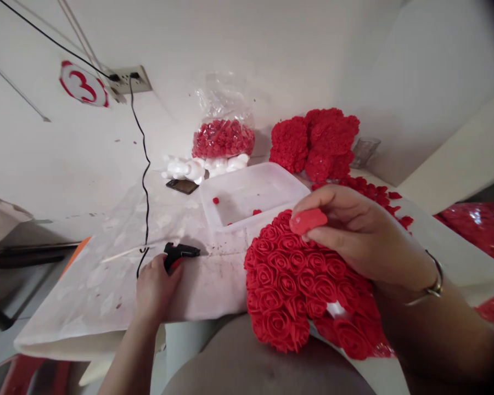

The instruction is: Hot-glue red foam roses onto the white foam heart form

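Observation:
My left hand [158, 282] is closed around the handle of a black glue gun [180, 253], which lies low over the table with its nozzle pointing right. Between the thumb and fingers of my right hand [349, 233] is a red foam petal [310, 220], pinched with its flat side showing. Just below it sits a shape covered in red foam roses [286, 274], partly on my lap and hidden on its right by my right hand and forearm. A small white uncovered spot [336, 309] shows among its roses.
A white plastic tray [253, 192] holds a few red bits. Behind it are a clear bag of red flowers [223, 137], white figures [185, 169] and a dark phone [181, 186]. Rose-covered pieces [315, 142] stand at the back right, beside a glass [365, 152]. A black cord [145, 186] runs to the outlet [132, 79].

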### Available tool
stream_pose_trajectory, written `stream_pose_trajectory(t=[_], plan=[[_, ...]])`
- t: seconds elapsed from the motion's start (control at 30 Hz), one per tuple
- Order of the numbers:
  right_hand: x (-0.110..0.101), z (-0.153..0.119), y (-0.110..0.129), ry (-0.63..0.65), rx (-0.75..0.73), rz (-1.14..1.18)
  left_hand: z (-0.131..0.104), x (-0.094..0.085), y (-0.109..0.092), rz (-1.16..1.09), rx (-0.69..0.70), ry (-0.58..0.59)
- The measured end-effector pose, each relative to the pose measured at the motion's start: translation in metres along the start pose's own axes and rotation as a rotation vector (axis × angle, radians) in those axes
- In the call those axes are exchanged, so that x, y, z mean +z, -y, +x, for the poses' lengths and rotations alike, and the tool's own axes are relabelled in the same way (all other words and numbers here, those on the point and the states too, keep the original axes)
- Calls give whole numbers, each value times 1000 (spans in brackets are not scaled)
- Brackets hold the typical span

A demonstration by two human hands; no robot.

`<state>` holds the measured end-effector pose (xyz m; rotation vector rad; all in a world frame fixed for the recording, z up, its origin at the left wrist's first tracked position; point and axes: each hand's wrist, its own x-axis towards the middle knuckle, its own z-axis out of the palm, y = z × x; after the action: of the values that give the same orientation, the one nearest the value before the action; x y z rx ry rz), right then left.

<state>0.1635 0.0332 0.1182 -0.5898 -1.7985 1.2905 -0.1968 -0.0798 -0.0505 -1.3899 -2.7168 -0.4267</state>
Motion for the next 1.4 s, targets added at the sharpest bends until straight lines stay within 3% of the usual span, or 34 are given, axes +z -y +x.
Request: stream_pose_trajectory(t=[0.07,0.17,0.23,0.37,0.43,0.57,0.7,0.87,1.0,1.4], plan=[[1,1,2,-13,-5,-10,-2,-5,-5,21,31,-26],[1,4,4,-21,3,-40,-15,-31,-27,-117,195,-211],[0,7,4,-8,1,-40,-31,-55,-53,-340,527,-358],[-1,19,-2,14,-41,18,-61,-93,-113,-537,1297,-362],[-1,25,-6,12,-78,80,-65,-96,-137,-494,1445,-346],[-8,18,2,-104,-155,75,-59,-86,-163,-452,1443,-338],[-20,-22,24,-283,-123,-247,-56,-82,-174,-504,1404,-368],[-28,-78,22,-222,-90,-609,-59,-83,-183,-538,1384,-374],[-31,-102,12,-229,-90,-838,-62,-82,-190,-561,1383,-386],[-19,-104,16,-102,-172,-1184,-67,-82,-206,-603,1365,-410]])
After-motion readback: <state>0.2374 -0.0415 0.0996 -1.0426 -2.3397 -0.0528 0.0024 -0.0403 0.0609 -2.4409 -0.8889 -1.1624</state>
